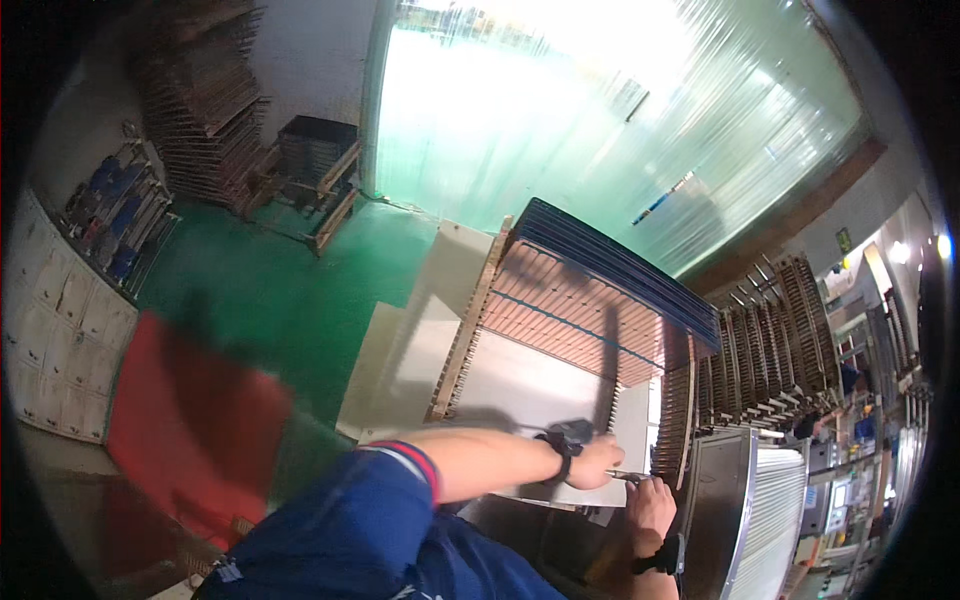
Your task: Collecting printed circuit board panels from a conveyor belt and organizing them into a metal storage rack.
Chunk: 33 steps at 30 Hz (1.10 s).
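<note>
My left hand [596, 463], a dark band and device on its wrist, reaches across from the left with its fingers closed. From it a thin, metallic rod-like piece [624, 476] runs toward my right hand [650, 508]. The right fingers are curled together at that piece's other end, and a dark device sits on that wrist too. What kind of piece it is, I cannot make out. Both hands are at the near right corner of a slotted wooden rack [464, 350], close to its toothed right side. Dark blue-framed mesh trays [615, 262] stand stacked in the rack's far part.
A pale board [520, 375] lies within the rack. Right of it stand a metal-sided cabinet [722, 505] and more slotted racks [765, 350]. Translucent strip curtains [560, 130] hang beyond. At left are a red mat [200, 420], white lockers [60, 330] and stacked wooden frames [205, 110].
</note>
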Available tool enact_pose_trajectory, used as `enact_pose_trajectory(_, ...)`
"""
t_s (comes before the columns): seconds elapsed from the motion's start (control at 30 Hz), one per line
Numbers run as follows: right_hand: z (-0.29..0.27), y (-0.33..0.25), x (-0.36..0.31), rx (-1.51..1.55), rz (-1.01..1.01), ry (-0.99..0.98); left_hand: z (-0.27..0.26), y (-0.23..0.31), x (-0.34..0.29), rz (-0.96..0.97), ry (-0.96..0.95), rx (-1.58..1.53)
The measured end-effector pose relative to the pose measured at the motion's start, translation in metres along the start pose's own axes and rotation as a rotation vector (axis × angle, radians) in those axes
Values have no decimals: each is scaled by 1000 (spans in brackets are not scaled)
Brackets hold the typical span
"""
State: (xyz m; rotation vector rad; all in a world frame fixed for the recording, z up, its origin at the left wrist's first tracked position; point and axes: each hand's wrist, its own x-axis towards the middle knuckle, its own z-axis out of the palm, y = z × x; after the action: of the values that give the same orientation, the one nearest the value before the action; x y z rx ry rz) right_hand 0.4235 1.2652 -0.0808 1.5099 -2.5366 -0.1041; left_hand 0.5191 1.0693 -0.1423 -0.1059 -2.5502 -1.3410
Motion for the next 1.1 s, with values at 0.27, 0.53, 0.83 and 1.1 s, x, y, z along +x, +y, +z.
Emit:
enact_pose_trajectory(0.27, -14, 20, 9, 234, 107, -256, -194, -27, -134, -75, 778, 385)
enact_pose_trajectory(0.53, 38, 173, 154, 601, 347, 283, -168, -53, -156, -739, 830, -384)
enact_pose_trajectory(0.83, 83, 171, 212, 1681, 598, -227, -181, -12, -155, -805, 827, -294)
enact_pose_trajectory(1.1, 95, 156, 224, 2001, 658, -402, -209, -3, -184, -887, 811, -469)
